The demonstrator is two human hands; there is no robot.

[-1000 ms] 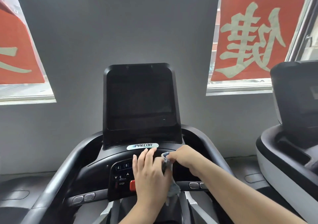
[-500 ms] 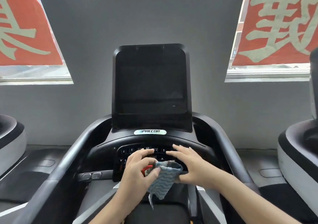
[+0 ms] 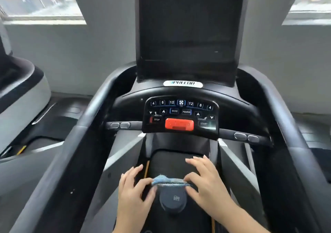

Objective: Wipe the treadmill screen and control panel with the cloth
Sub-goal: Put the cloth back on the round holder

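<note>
You pinch the cloth taut between both hands, well below the panel and screen, neither being wiped.

Both hands low and close together, left and right, fingers spread, thumbs pinching.

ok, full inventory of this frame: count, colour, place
screen: 1, black, upright, top centre
control panel: 1, black, below the screen
red bar: 1, on the panel between STOP and START
logo plate: 1, white, under the screen
grip sensors: 2 pairs, grey, on the bar either side of the panel
cloth: 1, blue, folded, held between both hands
round disc: 1, dark grey, below the cloth
neighbouring machine: 1, grey-black, far left
windows: 2, upper corners
left hand: pinching the cloth's left end
right hand: holding its right end
</note>
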